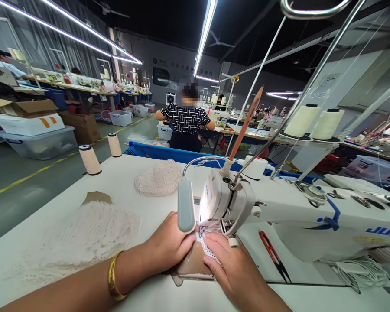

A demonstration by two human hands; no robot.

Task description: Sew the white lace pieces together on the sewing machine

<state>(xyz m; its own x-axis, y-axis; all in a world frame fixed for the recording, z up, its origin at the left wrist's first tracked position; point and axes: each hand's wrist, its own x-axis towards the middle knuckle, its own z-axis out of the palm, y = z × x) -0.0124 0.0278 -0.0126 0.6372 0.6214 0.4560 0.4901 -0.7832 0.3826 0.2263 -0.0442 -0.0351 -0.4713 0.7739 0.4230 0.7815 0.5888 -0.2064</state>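
Left hand (pixel 169 239): thumb on brown cloth (pixel 194 262); grip, cannot tell.
Right hand (pixel 235 265): over white lace (pixel 211 252), thumb spread.
Snips (pixel 273 255): beside right hand.
Peach cones (pixel 90 160): 2, on table (pixel 122 180).

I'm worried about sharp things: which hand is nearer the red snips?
Right. The right hand is just left of the red snips; the left hand is farther left, past the right hand.

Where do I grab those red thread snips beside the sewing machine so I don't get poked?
Probably by the red handles, pinched across their middle from above, coming in from the left. The snips lie flat with their dark blades pointing toward us and rightward, so keep your fingers away from that end.
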